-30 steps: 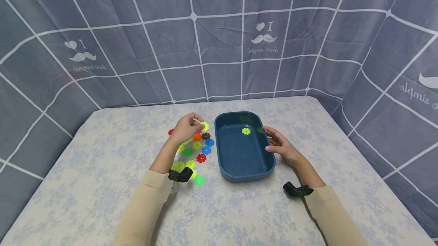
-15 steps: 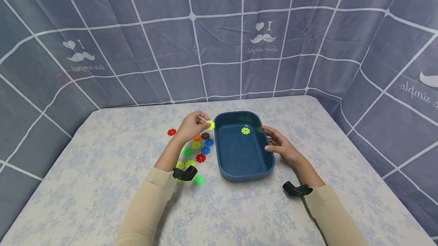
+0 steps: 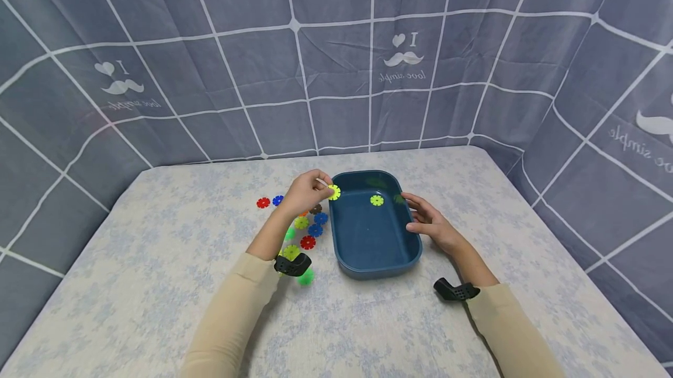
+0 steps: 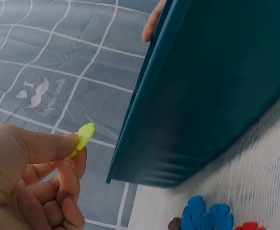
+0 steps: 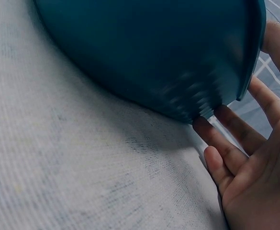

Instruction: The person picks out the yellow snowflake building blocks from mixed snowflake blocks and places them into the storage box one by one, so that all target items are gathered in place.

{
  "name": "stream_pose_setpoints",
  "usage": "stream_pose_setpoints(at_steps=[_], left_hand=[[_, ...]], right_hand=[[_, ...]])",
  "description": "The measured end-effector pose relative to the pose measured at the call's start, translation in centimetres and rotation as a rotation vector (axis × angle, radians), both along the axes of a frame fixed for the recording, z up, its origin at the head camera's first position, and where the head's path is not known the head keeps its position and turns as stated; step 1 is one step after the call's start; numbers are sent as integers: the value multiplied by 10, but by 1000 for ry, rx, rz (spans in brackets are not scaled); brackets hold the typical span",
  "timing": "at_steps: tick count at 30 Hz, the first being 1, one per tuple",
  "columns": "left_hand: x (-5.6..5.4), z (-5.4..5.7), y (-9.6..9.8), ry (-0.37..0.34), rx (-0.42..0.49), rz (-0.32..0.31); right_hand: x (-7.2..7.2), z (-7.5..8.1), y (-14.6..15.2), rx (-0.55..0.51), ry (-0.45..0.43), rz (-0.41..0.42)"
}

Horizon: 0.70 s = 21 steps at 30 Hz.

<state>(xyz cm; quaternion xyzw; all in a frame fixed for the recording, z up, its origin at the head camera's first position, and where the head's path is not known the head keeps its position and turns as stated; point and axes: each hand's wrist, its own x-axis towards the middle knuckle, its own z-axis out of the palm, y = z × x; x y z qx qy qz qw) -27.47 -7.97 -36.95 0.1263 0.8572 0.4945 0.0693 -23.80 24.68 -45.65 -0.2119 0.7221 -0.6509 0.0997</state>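
My left hand (image 3: 307, 193) pinches a yellow snowflake disc (image 3: 334, 192) between thumb and fingers, at the left rim of a dark blue plastic bin (image 3: 375, 273). In the left wrist view the disc (image 4: 84, 136) is nearly edge-on beside the bin's wall (image 4: 202, 96). Another yellow disc (image 3: 377, 200) is inside the bin, toward the far end. At the bin's right side, my right hand (image 3: 433, 223) rests its thumb and forefinger at the rim. The right wrist view has its other fingers (image 5: 226, 143) extended, with tips against the outer wall.
Left of the bin lie several loose discs, among them a red one (image 3: 308, 242), a blue one (image 3: 315, 230) and a green one (image 3: 306, 277). My left forearm covers part of this group. A patterned cloth (image 3: 131, 273) covers the table, and a grey-blue curtain (image 3: 336, 62) hangs behind.
My left hand has moved right with the yellow disc, from above the loose discs to the bin's left rim. My right hand and the bin have stayed in place.
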Motion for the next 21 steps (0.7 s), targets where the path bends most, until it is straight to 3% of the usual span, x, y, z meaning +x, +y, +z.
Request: stream_pose_setpoints(at_steps=[10, 21], left_hand=[[-2, 2, 14, 18, -49, -41], [-5, -4, 32, 44, -72, -79]], right_hand=[[0, -1, 1, -1, -2, 1], [-1, -1, 2, -10, 13, 14]])
